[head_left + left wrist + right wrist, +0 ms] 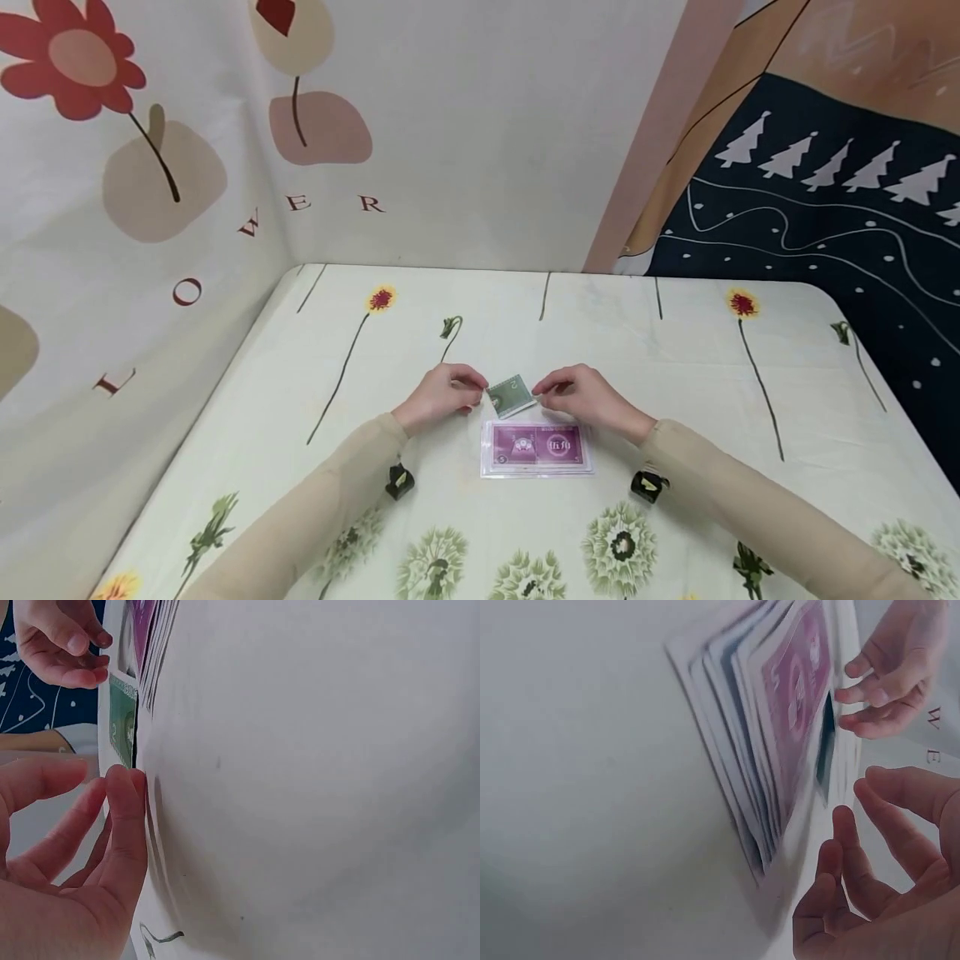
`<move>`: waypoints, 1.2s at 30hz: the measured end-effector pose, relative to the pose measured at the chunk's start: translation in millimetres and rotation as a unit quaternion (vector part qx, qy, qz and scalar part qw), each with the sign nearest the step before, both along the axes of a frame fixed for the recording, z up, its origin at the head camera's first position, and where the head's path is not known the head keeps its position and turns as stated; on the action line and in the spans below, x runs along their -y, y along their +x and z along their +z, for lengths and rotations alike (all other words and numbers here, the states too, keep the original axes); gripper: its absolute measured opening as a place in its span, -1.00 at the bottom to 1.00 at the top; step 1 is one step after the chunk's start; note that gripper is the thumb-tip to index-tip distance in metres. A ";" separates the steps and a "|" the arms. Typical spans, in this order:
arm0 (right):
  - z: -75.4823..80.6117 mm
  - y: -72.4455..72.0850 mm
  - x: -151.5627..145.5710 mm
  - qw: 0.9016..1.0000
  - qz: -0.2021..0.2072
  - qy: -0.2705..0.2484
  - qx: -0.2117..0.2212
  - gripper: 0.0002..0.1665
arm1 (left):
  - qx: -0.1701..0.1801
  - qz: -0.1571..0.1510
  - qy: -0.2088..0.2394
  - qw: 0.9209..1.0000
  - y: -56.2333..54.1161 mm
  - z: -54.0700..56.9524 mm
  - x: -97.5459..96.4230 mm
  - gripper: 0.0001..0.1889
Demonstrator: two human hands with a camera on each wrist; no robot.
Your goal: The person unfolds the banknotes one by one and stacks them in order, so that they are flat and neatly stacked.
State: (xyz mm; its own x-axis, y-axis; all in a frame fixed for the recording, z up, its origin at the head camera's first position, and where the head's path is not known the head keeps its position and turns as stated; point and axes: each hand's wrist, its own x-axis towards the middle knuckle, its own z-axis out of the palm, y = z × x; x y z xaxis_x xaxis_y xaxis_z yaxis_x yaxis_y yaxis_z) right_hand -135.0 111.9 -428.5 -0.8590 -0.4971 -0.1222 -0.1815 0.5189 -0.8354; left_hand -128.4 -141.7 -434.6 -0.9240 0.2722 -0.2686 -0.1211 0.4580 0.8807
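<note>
A green banknote [512,396] lies slanted on the table, just beyond a stack of sleeved notes with a purple banknote [537,446] on top. At the green note's left corner is my left hand [444,395], its fingertips at the edge. In the left wrist view those fingers [126,825] are slightly bent and the thumb and fingertips stand apart. My right hand [592,400] is beside the note's right corner, fingers loosely bent. The right wrist view shows its fingers [855,859] spread, with nothing between them; whether they touch the note is hard to tell.
A pale flowered cloth covers the table [360,500]. Behind it hangs a white curtain [480,150] with flower prints and letters. To the right is a dark cloth [825,225] with white trees. Each wrist wears a small black device [400,481].
</note>
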 end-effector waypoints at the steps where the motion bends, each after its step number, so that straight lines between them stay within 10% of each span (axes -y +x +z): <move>1: -1.0 -1.9 2.0 1.000 -0.002 0.002 -0.001 -0.80 | 0.001 0.006 0.001 1.000 -1.3 -0.2 -0.3 -0.82; 29: -17.4 -25.0 18.2 0.995 -0.052 0.065 -0.056 -0.81 | -0.009 0.064 0.044 0.997 -14.0 -2.8 -12.1 -0.73; 36: -18.6 -25.9 15.7 0.995 -0.049 0.062 -0.064 -0.80 | 0.045 0.058 0.096 0.993 -22.1 -3.4 -24.1 -0.63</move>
State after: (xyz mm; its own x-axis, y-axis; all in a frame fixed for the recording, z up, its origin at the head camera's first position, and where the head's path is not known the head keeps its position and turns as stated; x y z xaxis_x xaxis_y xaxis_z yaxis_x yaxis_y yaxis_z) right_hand -161.0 96.2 -447.1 -0.9153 -0.3978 -0.0635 -0.2254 0.6364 -0.7377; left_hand -150.5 -117.5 -438.0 -0.9270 0.2188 -0.3046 -0.2451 0.2614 0.9336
